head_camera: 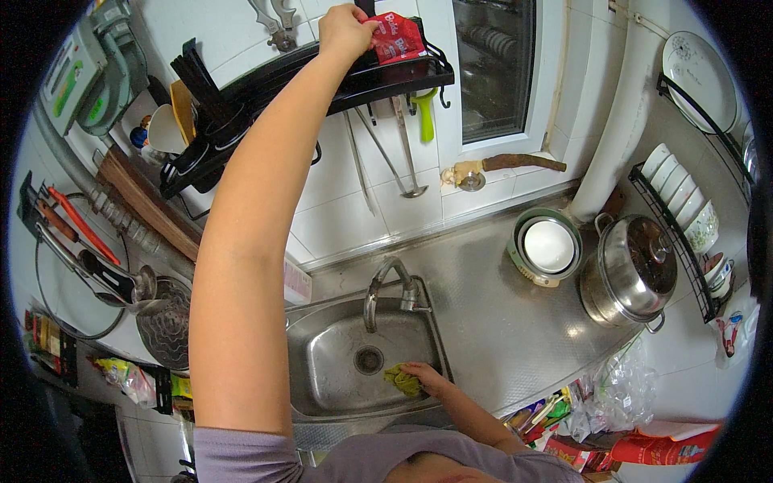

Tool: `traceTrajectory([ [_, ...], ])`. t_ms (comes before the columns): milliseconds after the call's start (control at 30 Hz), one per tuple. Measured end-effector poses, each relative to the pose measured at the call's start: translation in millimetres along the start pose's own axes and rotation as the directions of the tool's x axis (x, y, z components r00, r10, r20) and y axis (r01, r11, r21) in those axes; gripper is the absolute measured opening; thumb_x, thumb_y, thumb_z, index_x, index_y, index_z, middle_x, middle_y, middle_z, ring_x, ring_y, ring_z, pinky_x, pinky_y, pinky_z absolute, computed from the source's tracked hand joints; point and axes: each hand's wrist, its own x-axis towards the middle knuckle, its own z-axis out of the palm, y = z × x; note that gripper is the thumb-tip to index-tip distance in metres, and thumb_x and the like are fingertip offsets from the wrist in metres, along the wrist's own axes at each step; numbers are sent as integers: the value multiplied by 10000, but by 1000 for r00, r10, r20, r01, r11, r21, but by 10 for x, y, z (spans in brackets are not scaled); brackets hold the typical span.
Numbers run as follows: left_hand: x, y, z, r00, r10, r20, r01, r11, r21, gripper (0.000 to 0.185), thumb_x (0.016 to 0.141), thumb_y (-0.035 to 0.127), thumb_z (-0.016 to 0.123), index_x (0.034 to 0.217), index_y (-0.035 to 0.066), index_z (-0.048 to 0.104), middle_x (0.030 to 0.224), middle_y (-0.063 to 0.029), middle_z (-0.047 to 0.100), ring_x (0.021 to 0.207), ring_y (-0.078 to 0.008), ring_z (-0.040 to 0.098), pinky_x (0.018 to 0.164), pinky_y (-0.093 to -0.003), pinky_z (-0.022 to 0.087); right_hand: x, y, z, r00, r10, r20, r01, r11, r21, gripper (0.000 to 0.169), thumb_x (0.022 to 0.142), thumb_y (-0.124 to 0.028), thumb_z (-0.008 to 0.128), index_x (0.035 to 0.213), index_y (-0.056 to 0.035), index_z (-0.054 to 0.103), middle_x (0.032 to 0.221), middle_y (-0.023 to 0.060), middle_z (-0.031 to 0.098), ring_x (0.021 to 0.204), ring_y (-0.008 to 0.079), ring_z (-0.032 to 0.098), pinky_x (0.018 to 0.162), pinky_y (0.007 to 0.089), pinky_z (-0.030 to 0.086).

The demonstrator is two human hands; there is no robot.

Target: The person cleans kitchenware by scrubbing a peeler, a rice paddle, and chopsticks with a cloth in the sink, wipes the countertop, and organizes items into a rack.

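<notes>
My left hand [347, 33] is raised high to the black wall rack [392, 78], its fingers pinching the edge of a red plastic packet [398, 39] that bears writing. The packet rests at the rack's right part. Low over the right side of the stainless steel sink [338, 356], my right hand [426, 379] grips a crumpled yellow-green cloth [403, 380]. The sink's drain [369, 360] lies just left of the cloth. A curved metal faucet [386, 290] stands at the sink's back edge, with no water seen running.
Nested bowls [548, 246] and a lidded steel pot [628, 271] stand on the steel counter [477, 320] at right. Ladles [415, 191] and a green peeler [426, 118] hang under the rack. Bowls fill a right wall rack [676, 241]. Utensils [90, 241] hang at left.
</notes>
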Motion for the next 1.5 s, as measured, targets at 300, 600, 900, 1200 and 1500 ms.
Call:
traceTrajectory([
  [300, -142, 198, -36, 999, 43, 2, -43, 995, 94, 310, 719, 216, 718, 896, -1, 585, 656, -65, 613, 515, -145, 615, 496, -238, 490, 32, 26, -72, 1000, 6, 20, -7, 999, 48, 289, 864, -241, 552, 1047, -18, 563, 929, 59, 623, 810, 151, 613, 689, 281, 491],
  [600, -730, 823, -393, 884, 246, -398, -284, 958, -39, 204, 768, 173, 607, 855, -12, 595, 763, -142, 622, 696, -254, 600, 637, -333, 469, -26, -123, 48, 992, -83, -90, 99, 977, 188, 274, 845, -236, 547, 1004, -13, 561, 919, 74, 605, 839, 186, 583, 744, 329, 462],
  [900, -4458, 56, -477, 931, -155, 332, 250, 931, -266, 120, 785, -25, 544, 898, 14, 559, 867, -86, 532, 687, -166, 519, 595, -242, 417, 292, -582, 275, 919, -312, -243, 334, 941, 55, 284, 805, -85, 584, 1069, -25, 499, 951, 77, 572, 865, 182, 565, 746, 328, 466],
  [1200, -5844, -511, 116, 753, -643, -139, 614, 763, -201, 278, 842, 145, 538, 1100, 57, 483, 1014, -75, 501, 919, -196, 487, 767, -320, 412, 397, -963, 654, 941, -338, 14, 338, 939, -70, 655, 626, 137, 397, 1246, -74, 416, 1062, 51, 519, 842, 185, 519, 661, 277, 444],
  [1500, -5747, -849, 345, 224, -829, 512, 770, -171, -614, 351, 862, 286, 550, 1147, 90, 484, 994, -62, 554, 888, -182, 542, 746, -341, 443, 320, -758, 436, 846, -428, -318, 436, 899, -47, 511, 760, -62, 459, 1267, -75, 391, 1163, 114, 494, 1003, 252, 515, 868, 399, 417],
])
